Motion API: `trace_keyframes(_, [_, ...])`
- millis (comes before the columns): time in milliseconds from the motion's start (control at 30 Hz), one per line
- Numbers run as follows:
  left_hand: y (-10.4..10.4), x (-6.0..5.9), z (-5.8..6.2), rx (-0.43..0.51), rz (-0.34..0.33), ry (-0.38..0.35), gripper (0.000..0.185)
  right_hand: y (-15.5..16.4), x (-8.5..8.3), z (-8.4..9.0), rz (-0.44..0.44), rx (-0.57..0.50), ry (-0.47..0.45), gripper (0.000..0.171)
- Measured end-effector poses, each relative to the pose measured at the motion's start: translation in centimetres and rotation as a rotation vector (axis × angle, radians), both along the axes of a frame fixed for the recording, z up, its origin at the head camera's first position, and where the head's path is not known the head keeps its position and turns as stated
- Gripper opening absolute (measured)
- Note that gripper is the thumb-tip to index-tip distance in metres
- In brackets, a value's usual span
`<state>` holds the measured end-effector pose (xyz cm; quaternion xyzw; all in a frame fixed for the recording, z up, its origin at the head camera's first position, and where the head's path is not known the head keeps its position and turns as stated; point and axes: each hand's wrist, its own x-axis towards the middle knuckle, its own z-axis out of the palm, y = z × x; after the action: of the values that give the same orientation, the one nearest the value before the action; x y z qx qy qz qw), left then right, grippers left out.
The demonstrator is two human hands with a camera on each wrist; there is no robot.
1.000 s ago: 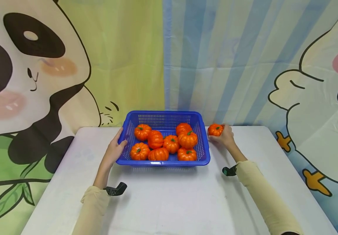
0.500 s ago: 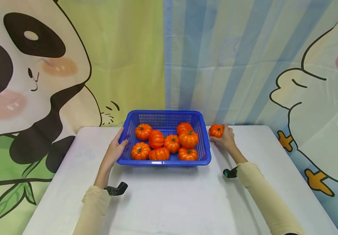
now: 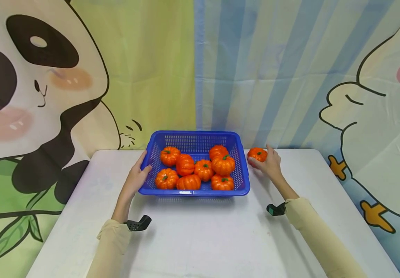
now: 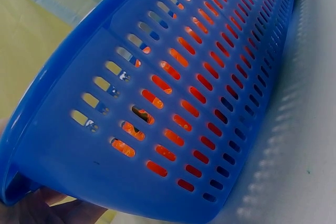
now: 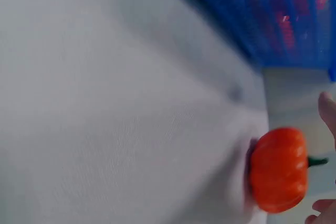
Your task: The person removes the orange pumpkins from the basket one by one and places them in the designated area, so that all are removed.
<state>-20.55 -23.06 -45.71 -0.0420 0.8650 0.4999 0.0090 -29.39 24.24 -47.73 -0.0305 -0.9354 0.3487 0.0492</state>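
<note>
Left hand (image 3: 135,178) gripped the near-left corner of the blue basket (image 3: 195,138), thumb hooked over the rim, seven orange pumpkins (image 3: 203,170) sitting inside just past the fingers. Right hand (image 3: 270,164) eased apart, fingers loose against a lone small pumpkin (image 3: 257,154) parked on the white counter (image 3: 200,235), just outside the basket's right wall.
</note>
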Motion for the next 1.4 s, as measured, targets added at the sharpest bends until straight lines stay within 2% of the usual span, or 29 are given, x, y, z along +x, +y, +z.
trace_keyframes(133, [-0.1,0.0,0.1,0.004,-0.004,0.008,0.067,-0.8,1.8,1.8,0.024,-0.057,0.093,0.089])
trace_keyframes(267, [-0.1,-0.1,0.1,0.009,-0.005,0.007,0.067,-1.5,4.1,3.6,0.108,-0.059,0.146,0.085])
trace_keyframes(533, [0.1,-0.2,-0.1,0.019,-0.004,0.012,0.067,-2.6,8.9,5.7,0.27,-0.074,0.125,0.078])
trace_keyframes(733, [0.0,-0.1,-0.1,0.021,-0.002,0.009,0.067,-4.1,11.6,6.8,0.363,-0.124,0.139,0.071])
trace_keyframes(1000, [0.0,-0.3,0.0,0.024,-0.002,0.003,0.067,-6.2,13.3,7.9,0.498,-0.158,0.139,0.067])
trace_keyframes(1400, [-0.1,-0.2,-0.2,0.044,0.004,-0.015,0.067,-9.4,13.5,9.1,0.638,-0.182,0.059,0.063])
